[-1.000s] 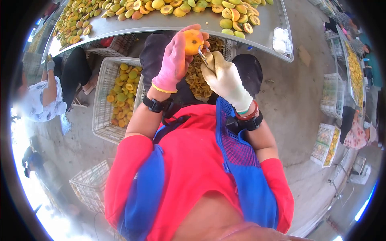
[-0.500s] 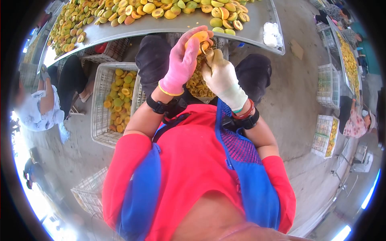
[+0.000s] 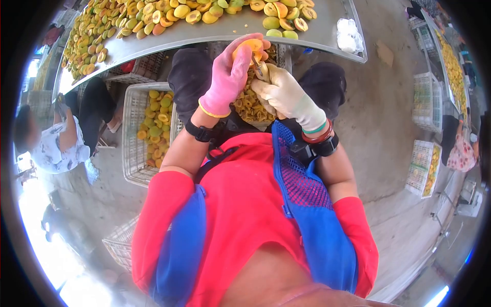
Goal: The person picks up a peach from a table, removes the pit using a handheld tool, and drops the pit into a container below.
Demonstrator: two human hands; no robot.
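Note:
In a pink glove, my left hand (image 3: 225,82) is closed around a cut yellow peach (image 3: 248,46), thumb across its near side. My right hand (image 3: 289,94), in a whitish glove, grips a small pitting knife (image 3: 262,71) whose thin metal tip points up at the fruit's lower edge. Under both hands, between my knees, lie yellow-brown fruit scraps (image 3: 250,105) in a container mostly hidden by my arms. Just beyond the hands runs the edge of a metal table (image 3: 204,37), with many halved peaches (image 3: 179,11) heaped on it.
Left of my legs stands a white crate (image 3: 134,171) of peach halves. A white bundle (image 3: 349,37) lies on the table's right corner. Co-workers sit at left (image 3: 60,146) and far right (image 3: 462,153). More crates (image 3: 423,166) stand along the right side.
My right hand has turned and lowered slightly, and the knife's metal tip now shows below the peach. The left hand keeps its hold on the fruit. The view has shifted a little.

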